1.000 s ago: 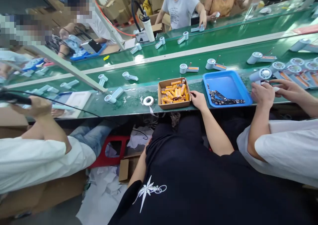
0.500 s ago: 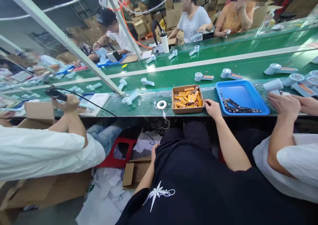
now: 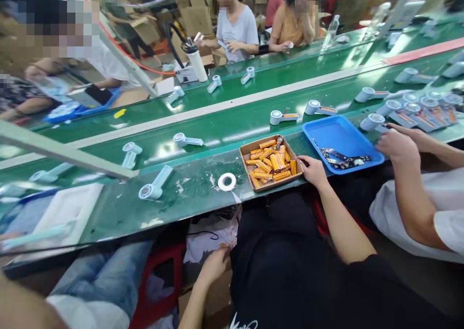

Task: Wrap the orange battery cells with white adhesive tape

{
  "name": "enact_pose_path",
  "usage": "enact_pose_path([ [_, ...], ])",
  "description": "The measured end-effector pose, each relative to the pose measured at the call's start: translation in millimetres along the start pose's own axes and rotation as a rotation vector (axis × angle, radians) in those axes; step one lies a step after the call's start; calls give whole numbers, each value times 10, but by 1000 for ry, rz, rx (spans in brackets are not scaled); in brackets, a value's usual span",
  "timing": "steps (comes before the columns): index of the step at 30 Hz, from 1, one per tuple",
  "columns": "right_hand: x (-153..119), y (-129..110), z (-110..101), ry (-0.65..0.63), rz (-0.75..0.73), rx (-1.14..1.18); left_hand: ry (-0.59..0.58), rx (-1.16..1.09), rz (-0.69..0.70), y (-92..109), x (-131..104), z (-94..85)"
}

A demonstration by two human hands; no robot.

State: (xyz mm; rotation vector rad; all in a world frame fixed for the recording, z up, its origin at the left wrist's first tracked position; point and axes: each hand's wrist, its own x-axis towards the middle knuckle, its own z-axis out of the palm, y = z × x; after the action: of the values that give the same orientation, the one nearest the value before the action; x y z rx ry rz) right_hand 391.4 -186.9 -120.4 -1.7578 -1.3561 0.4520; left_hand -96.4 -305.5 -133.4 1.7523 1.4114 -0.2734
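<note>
Many orange cylinders (image 3: 267, 163) heaped in a cardboard box (image 3: 280, 183), which sits at the near edge of the bench (image 3: 195, 186). Right hand (image 3: 314, 172) at box's right wall, fingers curled; can't tell if they grip it. Left hand (image 3: 214, 265) below bench level, fingers bent, hold unclear. White tape roll (image 3: 220, 182) left of box; blue tray (image 3: 328, 131) with dark strips (image 3: 335, 156) to the right.
</note>
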Motion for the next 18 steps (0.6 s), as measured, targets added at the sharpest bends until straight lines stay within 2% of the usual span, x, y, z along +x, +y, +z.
enact_pose_path([
  [2, 24, -2, -3, 38, 67, 62, 125, -113, 125, 29, 142, -263],
  [4, 68, 14, -24, 146, 172, 217, 356, -205, 321, 172, 327, -604],
  [6, 114, 36, -59, 260, 270, 398, 561, -124, 517, 377, 585, -975],
  [8, 136, 38, -87, 303, 311, 477, 631, 92, 618, 564, 884, -1292],
  [10, 123, 5, -92, 273, 300, 419, 599, 268, 644, 667, 1143, -1484],
  [13, 64, -63, -66, 157, 235, 201, 617, 334, 664, 649, 1319, -1527],
  [16, 33, -32, -50, 27, 194, 76, 804, 297, 653, 564, 1301, -1430],
  [18, 37, 46, -49, 23, 205, 51, 948, 258, 612, 537, 1284, -1384],
])
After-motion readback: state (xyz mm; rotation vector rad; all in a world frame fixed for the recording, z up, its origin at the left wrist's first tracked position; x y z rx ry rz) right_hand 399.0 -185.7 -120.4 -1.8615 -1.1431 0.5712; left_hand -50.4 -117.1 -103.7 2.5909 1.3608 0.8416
